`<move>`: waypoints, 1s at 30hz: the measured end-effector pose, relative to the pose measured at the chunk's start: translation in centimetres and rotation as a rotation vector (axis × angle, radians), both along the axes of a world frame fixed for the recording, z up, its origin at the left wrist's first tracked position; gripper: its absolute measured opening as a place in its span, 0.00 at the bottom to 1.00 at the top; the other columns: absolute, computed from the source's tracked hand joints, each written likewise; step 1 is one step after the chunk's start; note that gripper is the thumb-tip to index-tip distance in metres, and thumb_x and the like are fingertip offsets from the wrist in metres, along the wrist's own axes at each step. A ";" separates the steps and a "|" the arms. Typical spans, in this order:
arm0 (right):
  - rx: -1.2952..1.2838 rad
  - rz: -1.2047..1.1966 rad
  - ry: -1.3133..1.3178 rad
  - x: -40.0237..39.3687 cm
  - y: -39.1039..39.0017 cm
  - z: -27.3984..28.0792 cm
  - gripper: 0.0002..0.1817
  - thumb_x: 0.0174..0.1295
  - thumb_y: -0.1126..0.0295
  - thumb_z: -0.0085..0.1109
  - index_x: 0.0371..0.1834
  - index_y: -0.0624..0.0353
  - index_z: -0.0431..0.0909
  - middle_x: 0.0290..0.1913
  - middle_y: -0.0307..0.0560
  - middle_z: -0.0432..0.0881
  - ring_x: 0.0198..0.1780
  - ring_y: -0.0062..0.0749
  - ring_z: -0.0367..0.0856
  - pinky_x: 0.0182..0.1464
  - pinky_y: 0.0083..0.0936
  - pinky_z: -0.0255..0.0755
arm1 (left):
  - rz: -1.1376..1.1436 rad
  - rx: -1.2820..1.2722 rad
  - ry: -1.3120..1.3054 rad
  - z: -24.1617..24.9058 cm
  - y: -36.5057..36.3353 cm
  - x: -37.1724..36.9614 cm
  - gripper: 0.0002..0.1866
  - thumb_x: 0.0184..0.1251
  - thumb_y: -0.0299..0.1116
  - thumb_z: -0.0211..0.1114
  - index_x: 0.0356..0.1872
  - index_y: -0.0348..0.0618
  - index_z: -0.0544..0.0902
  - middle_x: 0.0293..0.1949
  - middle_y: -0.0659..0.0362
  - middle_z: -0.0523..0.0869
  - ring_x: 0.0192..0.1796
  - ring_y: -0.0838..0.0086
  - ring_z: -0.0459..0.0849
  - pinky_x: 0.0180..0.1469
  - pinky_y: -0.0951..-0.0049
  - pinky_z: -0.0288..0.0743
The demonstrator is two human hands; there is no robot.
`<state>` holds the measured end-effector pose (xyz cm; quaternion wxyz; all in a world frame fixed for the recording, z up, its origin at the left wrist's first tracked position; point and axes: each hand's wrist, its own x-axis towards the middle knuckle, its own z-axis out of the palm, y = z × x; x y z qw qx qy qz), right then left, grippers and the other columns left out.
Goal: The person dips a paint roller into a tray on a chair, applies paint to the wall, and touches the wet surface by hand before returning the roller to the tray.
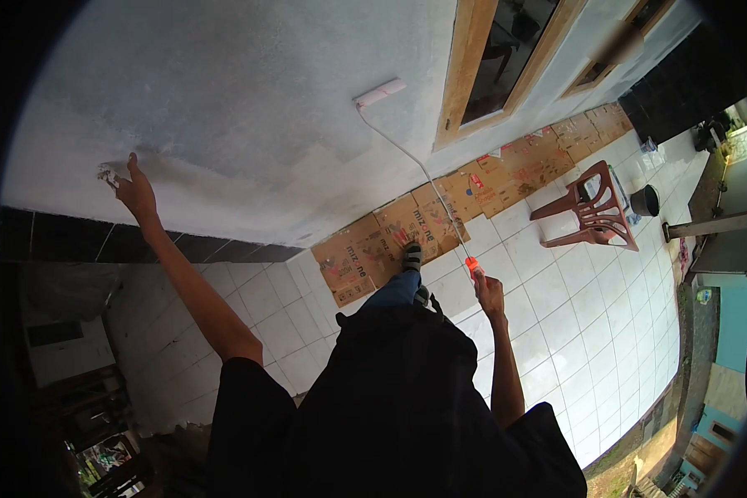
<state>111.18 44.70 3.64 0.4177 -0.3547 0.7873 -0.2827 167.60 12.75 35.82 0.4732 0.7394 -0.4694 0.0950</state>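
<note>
My right hand (489, 295) is wrapped round the orange handle of a long-rod paint roller (381, 92). The pale roller head rests at the wall (249, 91), left of a wood-framed window. My left hand (136, 192) is raised at the wall on the far left, fingers apart, beside a dark, rough patch (106, 174). Whether its fingertips touch the wall cannot be made out. The wall is patchy white and grey.
Flattened cardboard (398, 241) lines the floor along the wall, with my foot (412, 256) on it. A reddish-brown plastic chair (593, 212) and a dark bucket (644, 200) stand on white tiles (556, 324) to the right. The window (506, 62) has a wooden frame.
</note>
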 end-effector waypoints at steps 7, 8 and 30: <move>-0.052 -0.127 -0.172 0.6 3.9 -0.5 0.31 0.65 0.43 0.47 0.12 0.56 0.66 0.13 0.32 0.62 0.17 0.15 0.59 0.20 0.19 0.54 | 0.052 0.041 0.017 -1.9 -1.9 3.9 0.46 0.58 0.58 0.55 0.64 0.22 0.58 0.65 0.33 0.60 0.68 0.43 0.58 0.68 0.57 0.55; -0.057 -0.160 -0.178 0.7 4.7 -0.7 0.31 0.65 0.42 0.47 0.12 0.56 0.66 0.13 0.32 0.62 0.16 0.15 0.59 0.19 0.19 0.53 | 0.007 -0.021 -0.029 -2.1 -1.8 3.9 0.44 0.59 0.56 0.55 0.64 0.23 0.59 0.65 0.34 0.60 0.67 0.45 0.60 0.67 0.57 0.56; -0.110 -0.810 -0.390 -5.9 0.5 8.9 0.23 0.64 0.48 0.51 0.23 0.57 0.68 0.15 0.33 0.65 0.12 0.15 0.60 0.13 0.17 0.54 | -1.352 0.786 0.706 -19.4 4.3 -45.1 0.14 0.69 0.32 0.53 0.47 0.30 0.76 0.41 0.52 0.83 0.45 0.71 0.81 0.51 0.72 0.72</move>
